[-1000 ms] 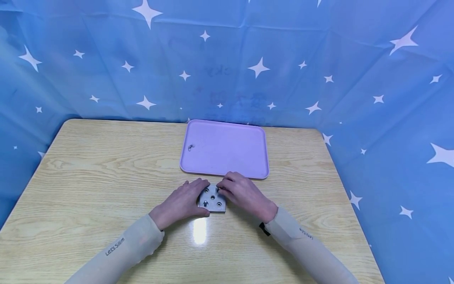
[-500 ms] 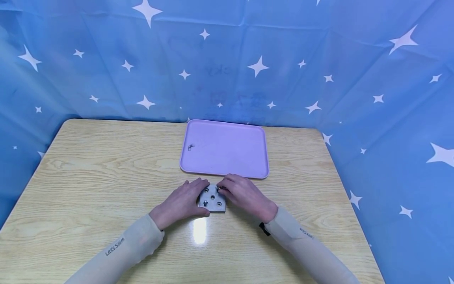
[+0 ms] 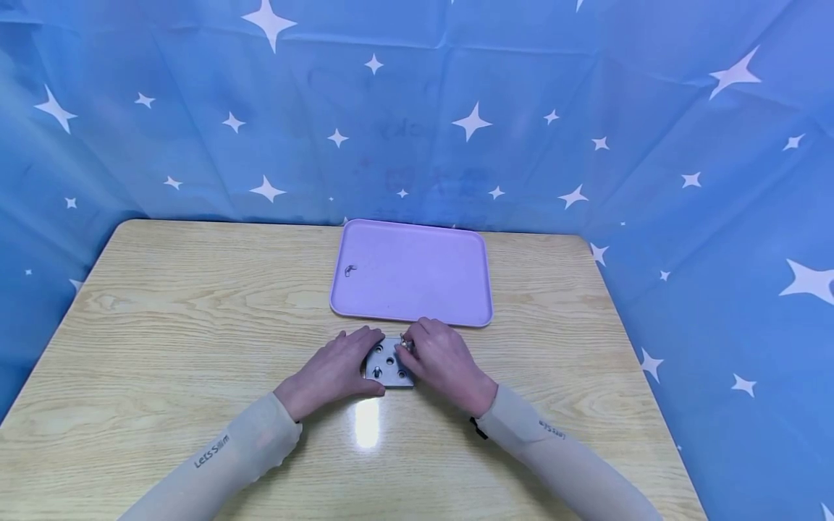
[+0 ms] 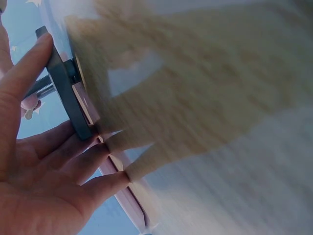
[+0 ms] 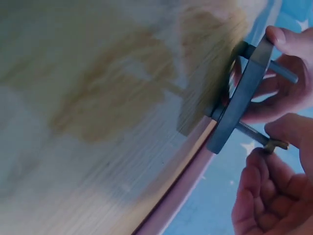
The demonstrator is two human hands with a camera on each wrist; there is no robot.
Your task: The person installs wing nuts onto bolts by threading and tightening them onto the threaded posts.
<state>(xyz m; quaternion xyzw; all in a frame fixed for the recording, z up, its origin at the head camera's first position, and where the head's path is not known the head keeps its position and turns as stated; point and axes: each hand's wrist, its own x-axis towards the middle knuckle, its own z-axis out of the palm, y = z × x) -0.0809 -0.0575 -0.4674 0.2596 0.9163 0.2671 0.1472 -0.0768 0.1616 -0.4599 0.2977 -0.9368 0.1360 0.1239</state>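
Note:
A square grey metal plate (image 3: 390,364) with several holes stands raised off the table on short feet, as the right wrist view shows. My left hand (image 3: 339,365) grips its left side, thumb at the near edge and fingers at the far edge. A smooth pin (image 5: 284,72) and a threaded bolt (image 5: 252,132) rise from the plate. On the bolt's top end sits a brass-coloured wing nut (image 5: 275,145). My right hand (image 3: 446,362) pinches this nut between thumb and fingers, above the plate's far right corner.
Behind the hands lies a shallow purple tray (image 3: 417,275) with one small metal piece (image 3: 350,270) at its left. The wooden table (image 3: 195,325) ends at a blue star-patterned curtain (image 3: 417,108) at the back and sides.
My right hand has turned slightly and its wrist has shifted a little left, so the nut now shows between the fingers. My left hand and the plate have stayed in place.

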